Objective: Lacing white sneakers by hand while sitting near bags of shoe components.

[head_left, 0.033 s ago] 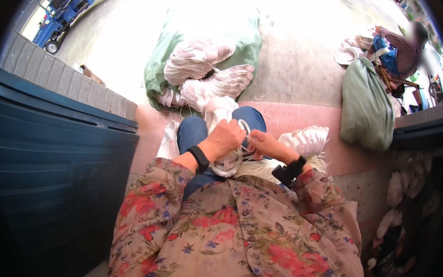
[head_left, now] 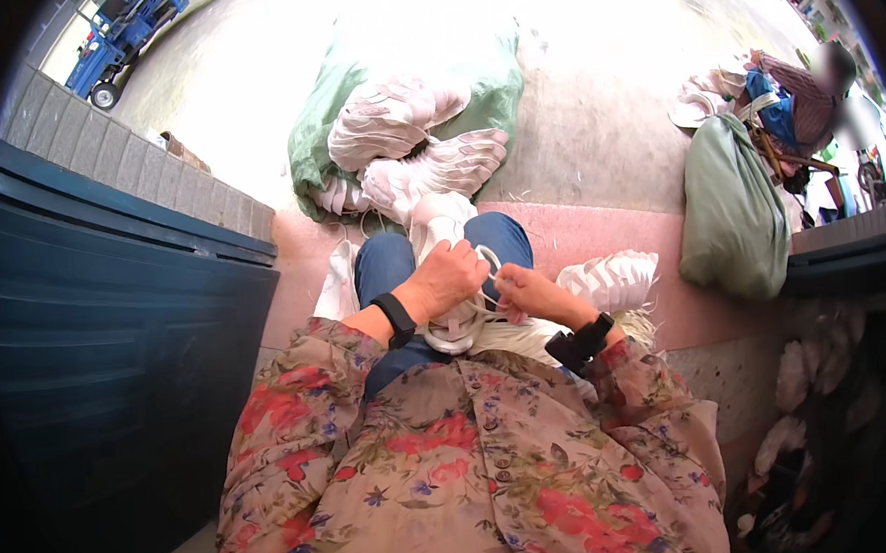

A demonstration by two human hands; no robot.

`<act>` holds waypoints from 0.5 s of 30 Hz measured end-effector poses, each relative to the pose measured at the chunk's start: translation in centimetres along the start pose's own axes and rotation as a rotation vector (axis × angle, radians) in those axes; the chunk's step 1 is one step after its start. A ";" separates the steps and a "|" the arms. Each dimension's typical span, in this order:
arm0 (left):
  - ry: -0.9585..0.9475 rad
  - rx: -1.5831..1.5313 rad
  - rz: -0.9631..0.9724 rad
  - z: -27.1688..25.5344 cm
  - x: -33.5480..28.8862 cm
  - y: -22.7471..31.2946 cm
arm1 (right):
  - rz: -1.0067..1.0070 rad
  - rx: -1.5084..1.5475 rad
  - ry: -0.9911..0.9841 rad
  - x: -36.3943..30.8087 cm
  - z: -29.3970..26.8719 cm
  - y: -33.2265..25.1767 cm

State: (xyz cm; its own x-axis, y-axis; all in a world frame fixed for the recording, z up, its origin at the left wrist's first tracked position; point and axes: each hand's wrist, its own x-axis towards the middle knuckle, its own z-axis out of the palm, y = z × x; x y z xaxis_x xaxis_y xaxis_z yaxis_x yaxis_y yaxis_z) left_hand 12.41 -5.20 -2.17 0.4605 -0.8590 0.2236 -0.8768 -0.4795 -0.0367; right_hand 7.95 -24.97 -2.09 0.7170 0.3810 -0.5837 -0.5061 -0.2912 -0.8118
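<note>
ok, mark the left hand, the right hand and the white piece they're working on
left hand point(head_left: 453, 276), head view, back of the hand
right hand point(head_left: 529, 294), head view, knuckles
white piece point(head_left: 453, 331), head view, lower edge under the left hand

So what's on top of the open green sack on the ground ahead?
Pale ribbed shoe soles are heaped on the open green sack. Whatever lies beneath that heap is covered.

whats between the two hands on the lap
In the head view, a thin white cord loop spans the small gap between the left hand and right hand, over the white shoe on the lap.
</note>
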 end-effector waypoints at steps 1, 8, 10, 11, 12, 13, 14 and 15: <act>0.059 -0.099 -0.043 0.1 -0.4 -0.1 | -0.088 -0.103 0.033 -0.4 0.2 -0.2; -0.187 -0.904 -0.524 0.3 -0.2 -1.4 | -0.478 -0.420 -0.006 -5.0 3.3 -2.6; -0.249 -1.005 -0.575 0.1 0.0 -1.8 | -0.460 -0.471 -0.022 -5.8 3.6 -3.8; -0.273 -1.079 -0.606 -0.1 0.1 -1.8 | -0.452 -0.501 -0.051 -6.2 3.4 -4.2; -0.297 -1.137 -0.636 -0.3 0.1 -1.9 | -0.432 -0.523 -0.067 -6.5 3.0 -4.6; -0.318 -1.191 -0.655 -0.5 0.2 -1.9 | -0.401 -0.553 -0.123 -7.0 2.5 -4.9; -0.325 -1.190 -0.646 -0.6 0.2 -1.9 | -0.447 -0.644 -0.051 -7.3 2.0 -5.0; -0.325 -1.182 -0.628 -0.6 0.3 -1.9 | -0.497 -0.731 0.036 -7.6 1.3 -5.0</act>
State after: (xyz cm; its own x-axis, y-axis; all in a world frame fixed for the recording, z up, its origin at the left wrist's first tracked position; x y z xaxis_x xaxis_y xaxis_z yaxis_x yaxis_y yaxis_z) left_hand 14.11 -4.41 -1.43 0.6873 -0.6380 -0.3471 -0.0310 -0.5032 0.8636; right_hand 4.41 -25.27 6.40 0.7935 0.5884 -0.1552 0.2922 -0.5921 -0.7510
